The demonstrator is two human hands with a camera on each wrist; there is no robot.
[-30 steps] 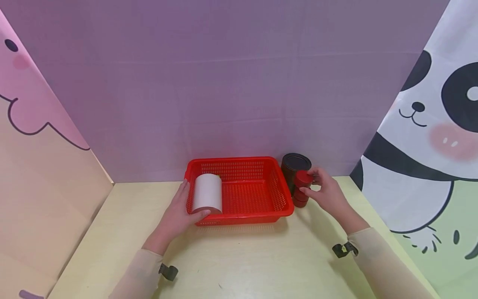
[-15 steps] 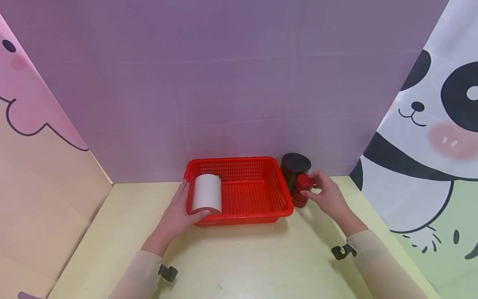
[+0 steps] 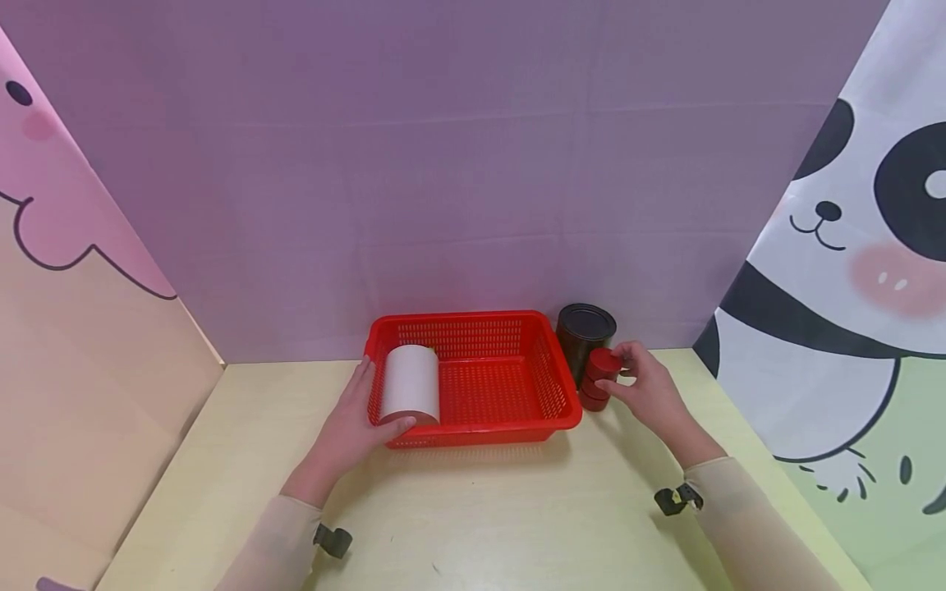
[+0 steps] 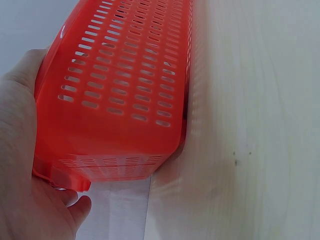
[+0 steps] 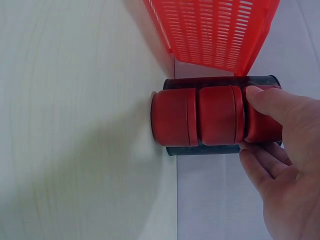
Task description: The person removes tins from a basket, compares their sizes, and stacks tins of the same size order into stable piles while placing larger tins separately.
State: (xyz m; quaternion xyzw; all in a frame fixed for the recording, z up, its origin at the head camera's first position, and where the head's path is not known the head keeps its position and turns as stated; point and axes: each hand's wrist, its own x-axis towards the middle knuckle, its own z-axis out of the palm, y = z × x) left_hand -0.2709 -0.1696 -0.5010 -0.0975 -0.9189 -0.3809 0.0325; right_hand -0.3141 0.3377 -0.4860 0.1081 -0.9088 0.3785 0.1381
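a: head view: what are the hands up to?
b: the right hand (image 3: pixel 649 396) pinches the top of a stack of red jars (image 3: pixel 594 387), upright on the counter (image 3: pixel 473 517), just right of the red basket (image 3: pixel 484 428) and in front of a dark canister (image 3: pixel 571 346). the left hand (image 3: pixel 351 431) grips the basket's near left corner, beside a white cylinder (image 3: pixel 411 382) inside.
a: and the room?
b: purple backdrop (image 3: pixel 473 180) behind, panda panel (image 3: pixel 828 295) on the right.
a: left wrist view?
b: thumb hooked over the rim, fingers round the corner. i'd steady it lightly, so the basket doesn't nudge the stack. the counter there is pale and grained, with dark specks.
a: right wrist?
b: three jars in line, thumb on one side of the top one, fingers opposite. best to square it up and ease both sides evenly. can't tell if it bears fully on the one below. a soft shadow crosses the counter.
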